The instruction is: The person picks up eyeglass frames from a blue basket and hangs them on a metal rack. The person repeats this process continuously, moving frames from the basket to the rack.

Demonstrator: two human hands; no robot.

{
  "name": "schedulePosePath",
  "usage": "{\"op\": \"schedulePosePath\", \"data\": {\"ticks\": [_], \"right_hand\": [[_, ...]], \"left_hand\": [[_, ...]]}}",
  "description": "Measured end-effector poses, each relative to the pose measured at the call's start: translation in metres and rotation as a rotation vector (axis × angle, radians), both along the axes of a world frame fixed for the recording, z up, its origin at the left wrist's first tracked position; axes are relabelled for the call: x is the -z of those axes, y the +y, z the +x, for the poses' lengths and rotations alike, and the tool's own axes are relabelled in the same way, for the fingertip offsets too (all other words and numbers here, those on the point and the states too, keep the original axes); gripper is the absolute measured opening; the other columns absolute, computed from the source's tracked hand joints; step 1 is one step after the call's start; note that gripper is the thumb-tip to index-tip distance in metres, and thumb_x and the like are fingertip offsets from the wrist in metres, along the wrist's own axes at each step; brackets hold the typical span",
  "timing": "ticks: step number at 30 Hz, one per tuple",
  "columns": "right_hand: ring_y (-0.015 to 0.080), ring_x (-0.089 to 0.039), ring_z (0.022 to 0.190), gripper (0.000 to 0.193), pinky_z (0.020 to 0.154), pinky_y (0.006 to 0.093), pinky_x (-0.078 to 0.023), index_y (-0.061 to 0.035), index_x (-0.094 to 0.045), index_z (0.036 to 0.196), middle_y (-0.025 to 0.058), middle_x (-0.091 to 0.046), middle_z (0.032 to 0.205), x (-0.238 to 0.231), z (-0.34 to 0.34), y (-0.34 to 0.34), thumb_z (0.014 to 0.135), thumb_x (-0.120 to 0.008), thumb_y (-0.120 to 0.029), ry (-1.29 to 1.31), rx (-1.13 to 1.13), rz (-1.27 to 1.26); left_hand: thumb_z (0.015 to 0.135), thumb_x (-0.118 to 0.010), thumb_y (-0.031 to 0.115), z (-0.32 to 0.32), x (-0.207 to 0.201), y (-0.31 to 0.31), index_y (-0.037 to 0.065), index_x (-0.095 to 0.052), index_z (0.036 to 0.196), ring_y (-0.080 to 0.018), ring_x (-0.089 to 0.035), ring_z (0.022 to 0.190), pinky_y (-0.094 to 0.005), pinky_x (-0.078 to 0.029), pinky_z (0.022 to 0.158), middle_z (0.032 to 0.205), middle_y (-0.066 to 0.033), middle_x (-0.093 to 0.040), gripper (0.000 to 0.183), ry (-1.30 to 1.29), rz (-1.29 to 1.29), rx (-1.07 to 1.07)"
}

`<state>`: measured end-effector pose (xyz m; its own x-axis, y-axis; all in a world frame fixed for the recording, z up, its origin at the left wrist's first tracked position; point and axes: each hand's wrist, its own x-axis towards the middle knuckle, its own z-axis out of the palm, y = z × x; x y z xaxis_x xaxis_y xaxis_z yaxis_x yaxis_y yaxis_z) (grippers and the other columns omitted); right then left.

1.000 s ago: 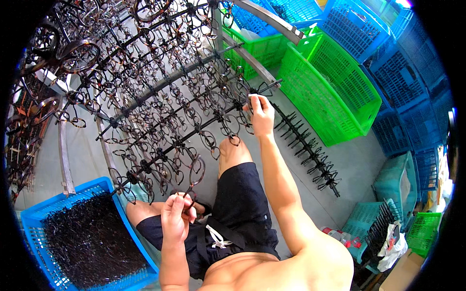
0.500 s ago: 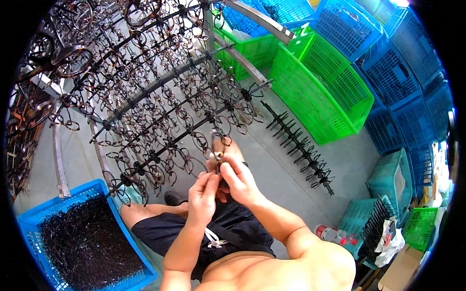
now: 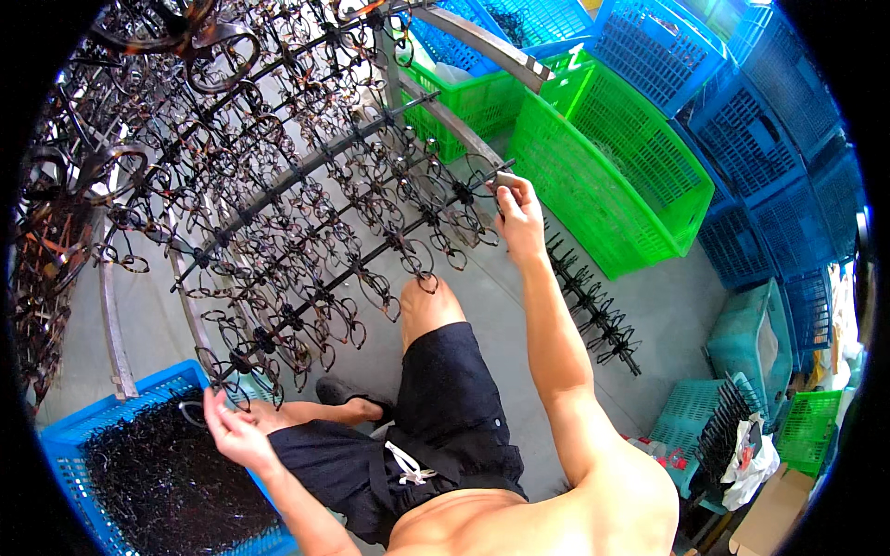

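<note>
Many tortoiseshell-patterned spectacle frames (image 3: pixel 417 255) hang from dark rods on a rack. My arms are spread along the nearest rod (image 3: pixel 360 267). My right hand (image 3: pixel 521 221) is closed at its right end, beside the end of a metal rail (image 3: pixel 454 125). At the lower left end, my left hand (image 3: pixel 239 435) has its fingers bent around the rod's tip. A thin curved piece (image 3: pixel 192 414) shows just past those fingers; what it belongs to is unclear. Below that hand stands a blue basket (image 3: pixel 199 372) of thin glossy dark pieces (image 3: pixel 167 473).
On the floor at right lies another loaded black rod (image 3: pixel 593 306). Green crates (image 3: pixel 603 204) stand behind it, with stacked blue crates (image 3: pixel 751 148) beyond. Teal baskets (image 3: pixel 686 426) and a cardboard box (image 3: pixel 771 510) are at lower right. My knees (image 3: pixel 431 301) are under the rack.
My hands were together over my lap, handling a spectacle frame. They have parted: the left went down-left and the right up-right, to the rod's two ends.
</note>
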<state>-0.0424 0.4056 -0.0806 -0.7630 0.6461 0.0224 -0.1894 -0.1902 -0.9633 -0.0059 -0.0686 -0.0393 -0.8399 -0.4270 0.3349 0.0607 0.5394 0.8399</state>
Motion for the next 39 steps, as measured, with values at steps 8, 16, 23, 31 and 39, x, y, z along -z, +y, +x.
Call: {"op": "schedulePosePath", "data": {"ticks": [8,16,23,31,39], "right_hand": [[0.004,-0.035,0.043,0.013,0.037,0.0191,-0.026,-0.0066,-0.051,0.099,0.002,-0.059,0.074,-0.025,-0.014,0.004,0.09,-0.052,-0.016,-0.177,-0.026,0.087],[0.0035,-0.037,0.042,0.015,0.035,0.0178,-0.026,-0.0084,-0.05,0.1,0.0025,-0.055,0.068,0.003,-0.016,0.004,0.089,-0.056,-0.017,0.054,-0.011,-0.091],[0.0103,-0.052,0.064,0.026,0.054,0.0245,-0.042,-0.009,-0.052,0.111,0.0041,-0.062,0.089,0.029,-0.028,0.042,0.091,-0.052,-0.026,0.01,-0.093,-0.052],[0.0354,-0.037,0.12,0.06,0.098,0.0457,-0.031,-0.014,-0.047,0.124,0.0138,-0.041,0.127,0.059,-0.05,0.094,0.067,-0.064,-0.016,-0.357,-0.049,1.742],[0.0278,-0.052,0.074,0.012,0.065,0.0352,-0.043,-0.0049,-0.053,0.073,0.0097,-0.053,0.073,0.021,-0.055,0.116,0.064,-0.061,-0.005,-0.276,-0.016,1.784]], "left_hand": [[0.095,-0.047,0.032,-0.035,0.032,-0.064,-0.001,-0.062,0.101,-0.0087,-0.052,0.079,-0.0218,-0.039,0.066,0.09,-0.0013,-0.06,0.037,-0.376,0.354,0.107],[0.092,-0.044,0.015,-0.023,0.028,-0.13,0.004,-0.037,0.118,-0.0351,-0.056,0.081,-0.0437,-0.042,0.075,0.092,-0.0216,-0.057,0.03,-0.153,-0.378,-0.136],[0.085,-0.053,0.023,0.018,0.02,-0.204,0.014,-0.037,0.125,-0.0404,-0.05,0.106,-0.0483,-0.041,0.087,0.117,-0.0267,-0.046,0.044,-0.979,-0.623,-0.13],[0.07,-0.064,0.01,-0.056,0.002,-0.112,0.002,-0.051,0.115,-0.0367,-0.047,0.11,-0.0442,-0.038,0.095,0.117,-0.0195,-0.052,0.048,-0.085,-0.893,0.379],[0.073,-0.058,0.009,-0.078,0.036,-0.12,0.006,-0.058,0.086,-0.0303,-0.057,0.093,-0.0411,-0.046,0.078,0.095,-0.0123,-0.059,0.014,0.101,-1.127,0.233]]}}
